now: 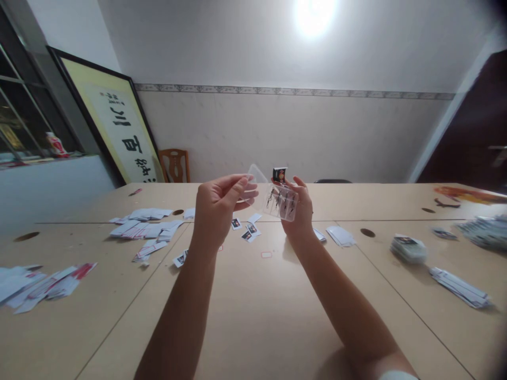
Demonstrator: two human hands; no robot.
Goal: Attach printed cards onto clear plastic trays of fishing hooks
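In front of me, above the table, my right hand (pixel 300 207) holds a small clear plastic compartment box (pixel 290 210), tilted toward me. Several thin dark pieces (pixel 279 201) lie in its compartments, too small to name for certain. A black printed card (pixel 279 174) sticks up behind the box's top edge, by the right fingertips. My left hand (pixel 222 203) pinches the box's clear lid (pixel 257 174), which is swung open to the left. Whether lid and box are joined cannot be made out.
Small printed cards (pixel 252 230) lie beyond my hands. White paper slips (pixel 144 228) spread across the left, with more in a pile (pixel 43 285) nearer. Stacked clear boxes (pixel 409 249), folded papers (pixel 459 286) and a heap of bags (pixel 485 232) are at the right.
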